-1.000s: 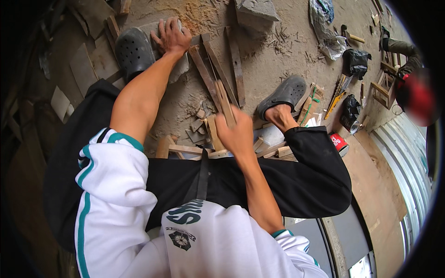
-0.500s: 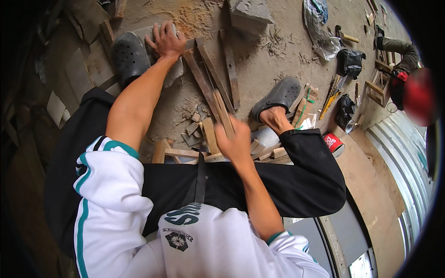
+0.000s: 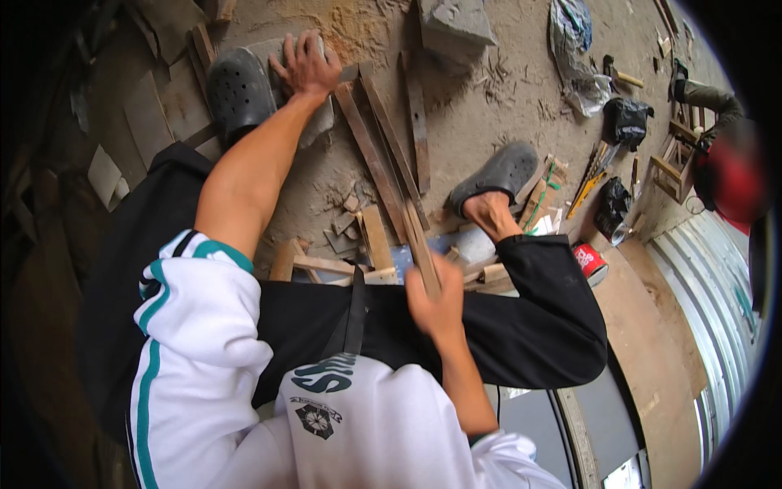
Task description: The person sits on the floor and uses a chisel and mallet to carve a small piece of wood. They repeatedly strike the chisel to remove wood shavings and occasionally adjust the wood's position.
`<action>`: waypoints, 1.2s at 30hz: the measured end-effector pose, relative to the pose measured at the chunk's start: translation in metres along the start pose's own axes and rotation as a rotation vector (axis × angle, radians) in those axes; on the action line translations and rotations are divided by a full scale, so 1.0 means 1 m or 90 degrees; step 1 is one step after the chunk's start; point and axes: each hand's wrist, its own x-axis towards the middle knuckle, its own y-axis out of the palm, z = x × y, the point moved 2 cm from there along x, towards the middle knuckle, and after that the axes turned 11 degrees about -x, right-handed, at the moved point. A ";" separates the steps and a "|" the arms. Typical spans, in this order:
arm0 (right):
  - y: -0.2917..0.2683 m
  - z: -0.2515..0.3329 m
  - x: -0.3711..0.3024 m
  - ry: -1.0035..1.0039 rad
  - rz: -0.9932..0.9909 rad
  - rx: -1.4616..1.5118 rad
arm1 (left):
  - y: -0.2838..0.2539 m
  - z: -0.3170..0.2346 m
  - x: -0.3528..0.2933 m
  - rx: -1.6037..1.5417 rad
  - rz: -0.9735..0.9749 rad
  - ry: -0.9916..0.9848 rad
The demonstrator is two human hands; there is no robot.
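Observation:
My left hand (image 3: 306, 67) lies with spread fingers on a grey concrete block (image 3: 322, 122), close to my left clog (image 3: 241, 88). My right hand (image 3: 436, 297) is wrapped round a narrow wooden strip (image 3: 421, 254) over my lap, slightly smeared by motion. Beyond the strip, two long dark wooden strips (image 3: 368, 155) run across the ground toward the block. Whether the held strip touches them, I cannot tell. A shorter dark strip (image 3: 416, 122) lies to their right. My right clog (image 3: 495, 175) rests on the ground.
Wood offcuts (image 3: 376, 236) lie before my legs. Another concrete block (image 3: 456, 33) stands at the far middle. At right are a hammer (image 3: 627, 79), black bags (image 3: 627, 122), a yellow-edged tool (image 3: 585, 191), a red can (image 3: 590, 262) and another person (image 3: 725, 175).
My right hand has pulled back toward my body and slightly right, with the wooden strip in it. My left hand stays on the block. The whole view has shifted slightly.

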 end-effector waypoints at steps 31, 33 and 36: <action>-0.060 0.044 -0.099 -0.071 -0.087 0.009 | -0.017 -0.033 0.004 0.088 0.080 -0.145; -0.065 0.021 -0.091 -0.020 -0.132 0.009 | -0.011 -0.043 -0.017 0.032 0.057 0.034; -0.073 -0.019 -0.068 -0.003 -0.208 -0.036 | -0.013 -0.066 -0.075 -0.073 0.245 0.340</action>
